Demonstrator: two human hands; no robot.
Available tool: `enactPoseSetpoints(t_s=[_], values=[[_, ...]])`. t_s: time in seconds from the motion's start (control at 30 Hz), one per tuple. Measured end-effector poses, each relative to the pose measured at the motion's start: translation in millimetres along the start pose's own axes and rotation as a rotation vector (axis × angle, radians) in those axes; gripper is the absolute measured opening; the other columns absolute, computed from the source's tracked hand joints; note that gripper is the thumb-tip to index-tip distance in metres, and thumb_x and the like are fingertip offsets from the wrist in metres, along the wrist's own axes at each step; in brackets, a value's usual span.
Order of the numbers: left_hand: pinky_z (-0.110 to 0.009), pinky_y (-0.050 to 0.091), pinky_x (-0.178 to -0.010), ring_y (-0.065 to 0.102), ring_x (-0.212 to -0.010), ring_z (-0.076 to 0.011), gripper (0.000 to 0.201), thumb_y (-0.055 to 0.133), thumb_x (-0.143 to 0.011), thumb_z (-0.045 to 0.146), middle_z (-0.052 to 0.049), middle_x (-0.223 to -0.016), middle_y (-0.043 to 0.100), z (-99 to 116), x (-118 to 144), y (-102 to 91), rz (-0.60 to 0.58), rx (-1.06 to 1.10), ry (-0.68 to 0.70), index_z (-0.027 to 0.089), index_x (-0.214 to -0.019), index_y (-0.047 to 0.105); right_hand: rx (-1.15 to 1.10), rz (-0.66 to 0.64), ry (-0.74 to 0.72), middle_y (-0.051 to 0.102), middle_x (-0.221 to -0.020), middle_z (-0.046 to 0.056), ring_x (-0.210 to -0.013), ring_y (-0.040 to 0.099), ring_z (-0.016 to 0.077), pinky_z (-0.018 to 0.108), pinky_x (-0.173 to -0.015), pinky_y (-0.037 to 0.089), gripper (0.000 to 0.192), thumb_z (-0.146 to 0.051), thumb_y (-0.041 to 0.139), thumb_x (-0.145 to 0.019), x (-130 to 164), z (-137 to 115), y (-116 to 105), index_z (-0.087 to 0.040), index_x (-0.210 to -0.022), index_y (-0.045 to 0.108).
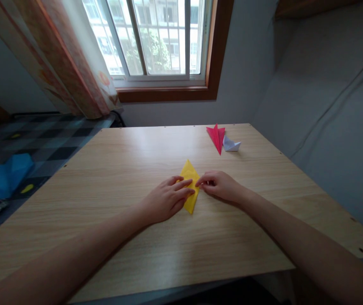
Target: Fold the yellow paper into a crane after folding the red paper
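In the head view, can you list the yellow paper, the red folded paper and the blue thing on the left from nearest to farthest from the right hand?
From the right hand:
1. Yellow paper: right at its fingertips, on the left.
2. Red folded paper: beyond the hand, toward the table's far edge.
3. Blue thing: far left, off the table.

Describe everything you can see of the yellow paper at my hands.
The yellow paper is folded into a narrow, pointed diamond. It looks thin and lies flat on the wooden table, one tip facing away, the other nearer you. Your left hand covers its middle; your right hand meets its right edge. Covered folds are hidden.
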State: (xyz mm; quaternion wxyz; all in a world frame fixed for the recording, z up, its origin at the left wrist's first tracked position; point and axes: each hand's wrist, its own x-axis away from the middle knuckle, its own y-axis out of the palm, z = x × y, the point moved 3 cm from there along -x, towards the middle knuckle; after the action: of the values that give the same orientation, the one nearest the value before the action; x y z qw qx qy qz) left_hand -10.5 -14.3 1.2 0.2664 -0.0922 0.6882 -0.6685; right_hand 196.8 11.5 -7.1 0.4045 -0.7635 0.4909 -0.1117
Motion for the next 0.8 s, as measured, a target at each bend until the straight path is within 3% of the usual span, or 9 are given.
enactPoseSetpoints(t_s=[0.33,0.8], values=[[-0.047,0.038,-0.112,0.049,-0.129,-0.0264,0.034,0.039,-0.101,0.029,-0.008,-0.14,0.057,-5,3,4.9,0.008,0.032,-0.071,0.021,-0.126,0.062,0.208,-0.027,-0.01,0.073,-0.096,0.006,-0.084,0.063,0.0176,0.028,-0.077,0.045,0.039,-0.01,0.052,-0.084,5,-9,1,-0.022,-0.113,0.075],[-0.048,0.039,-0.112,0.05,-0.13,-0.0276,0.035,0.041,-0.102,0.036,-0.007,-0.143,0.056,-4,-1,2.3,-0.064,0.041,-0.139,0.022,-0.124,0.064,0.192,-0.023,0.003,0.07,-0.085,0.005,-0.078,0.06,0.0157,0.026,-0.075,0.044,0.037,-0.007,0.053,-0.082,5,-2,-11,-0.021,-0.107,0.078]])
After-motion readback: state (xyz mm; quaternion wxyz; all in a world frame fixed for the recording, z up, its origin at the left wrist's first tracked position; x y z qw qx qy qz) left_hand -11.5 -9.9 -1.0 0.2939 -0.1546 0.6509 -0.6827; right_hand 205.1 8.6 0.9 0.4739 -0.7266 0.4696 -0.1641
